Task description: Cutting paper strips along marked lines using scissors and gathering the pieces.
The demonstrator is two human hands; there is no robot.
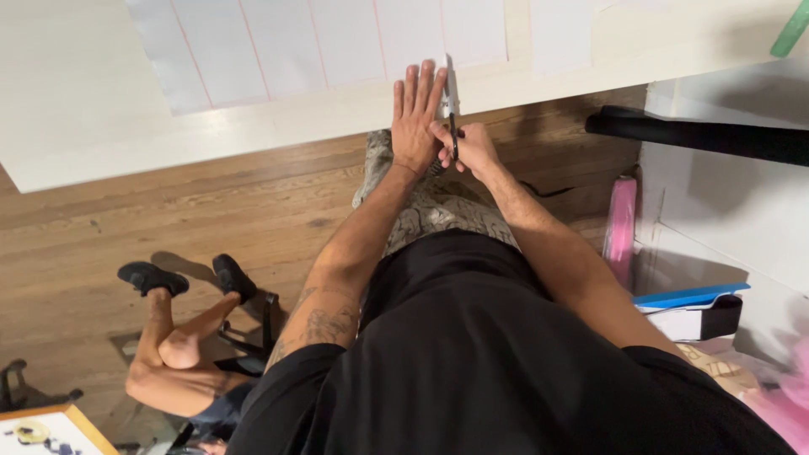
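Right at the near edge of the white table (76, 126) lies a large sheet of white paper (337, 42) ruled with thin pink lines, and a pair of scissors (451, 109) is cutting into it from that edge, the pale blades pointing away from the person along the right-hand side of the sheet. The right hand (470, 147) is closed around the dark handles of the scissors, just off the table's edge. The left hand (416, 114) lies flat beside the blades, fingers straight and together, palm down across the table's edge with its fingertips on the paper; the two hands touch or nearly touch at the scissors. A narrower strip of white paper (560, 34) lies on the table to the right of the blades, and it seems to be a separate piece, though the view there is too pale to be sure. Below the table's edge is a brown wooden floor (168, 219), and the person's patterned shorts and black shirt fill the lower middle of the view. To the left of the table's near edge, lower down, another person's bare legs in black shoes (152, 276) are folded beside a chair. Right of the table stand a pink roll (622, 227), a black bar (699, 135), and a blue folder (687, 297) on a stack of things. A green object (792, 29) crosses the table's far right corner.
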